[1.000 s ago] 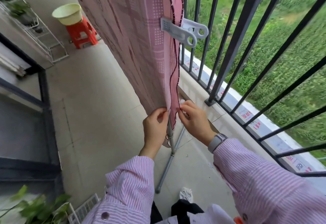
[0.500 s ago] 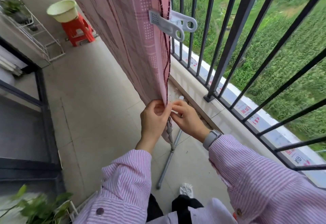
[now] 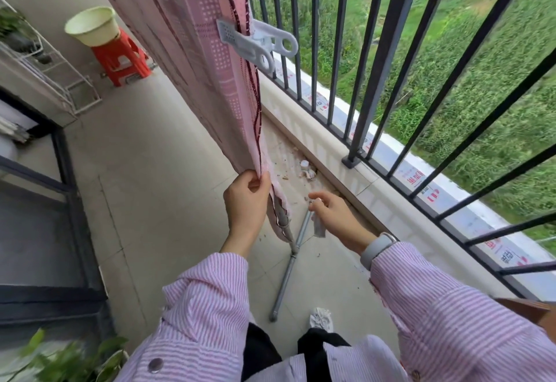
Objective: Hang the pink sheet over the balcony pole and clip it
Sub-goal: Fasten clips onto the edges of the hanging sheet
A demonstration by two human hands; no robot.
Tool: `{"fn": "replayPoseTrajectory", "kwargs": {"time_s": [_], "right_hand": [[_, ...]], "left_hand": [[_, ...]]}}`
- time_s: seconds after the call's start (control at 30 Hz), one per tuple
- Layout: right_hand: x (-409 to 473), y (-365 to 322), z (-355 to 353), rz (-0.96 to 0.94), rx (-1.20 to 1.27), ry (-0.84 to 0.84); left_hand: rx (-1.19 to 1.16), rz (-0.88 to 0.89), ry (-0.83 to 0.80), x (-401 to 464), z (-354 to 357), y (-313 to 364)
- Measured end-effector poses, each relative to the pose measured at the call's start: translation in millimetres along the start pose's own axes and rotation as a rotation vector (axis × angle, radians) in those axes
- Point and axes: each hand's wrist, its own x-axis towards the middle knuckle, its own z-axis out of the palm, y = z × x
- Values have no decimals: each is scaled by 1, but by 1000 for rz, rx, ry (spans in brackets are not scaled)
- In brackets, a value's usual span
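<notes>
Now one pink sheet [image 3: 192, 51], one clip [image 3: 255, 46]; left hand [image 3: 245, 201] pinches sheet, right hand [image 3: 334, 216] loose.

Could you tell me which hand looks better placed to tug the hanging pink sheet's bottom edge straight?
Left hand: it already pinches the pink patterned sheet at its hem. Right hand hangs apart, holding nothing.

Open floor [image 3: 156, 171] lies left of the hanging pink sheet [image 3: 192, 51]. On the right, a narrower lane runs between the sheet and the black railing [image 3: 388, 60], partly taken by the white clip [image 3: 258, 45] jutting out, and lower down the metal stand legs [image 3: 288, 264], perhaps debris too.
</notes>
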Motion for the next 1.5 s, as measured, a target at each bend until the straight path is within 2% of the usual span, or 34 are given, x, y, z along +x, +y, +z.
{"fn": "replayPoseTrajectory", "kwargs": {"time_s": [0.13,0.23,0.47,0.63,0.77,0.83,0.93,1.07,1.17,1.27,1.37,1.5], "right_hand": [[-6,5,-6,-22,102,-35],[-6,5,-1,-64,-28,-10],[19,-13,38,-315,-404,83],[37,-6,44,-382,-542,122],[19,9,37,-528,-505,98],[18,8,33,-526,-482,48],[17,4,25,-319,-297,53],[13,8,19,156,275,161],[8,4,11,286,696,127],[-9,-13,5,305,1108,22],[-19,-24,3,245,1124,8],[-21,-33,7,207,827,34]], "left_hand": [[-37,65,-118,-3,-5,0],[-24,45,-169,2,-7,-1],[-17,36,-196,5,-11,2],[18,56,-134,4,-11,-1],[49,59,-47,3,-9,-5],[43,53,-3,1,-5,-1],[-7,31,33,1,-2,1],[-5,53,-17,2,-2,-1],[5,72,-17,-1,-1,1],[-17,54,-20,-3,0,3],[-23,45,-13,-1,-2,1],[-17,45,-31,-1,-2,0]]}}
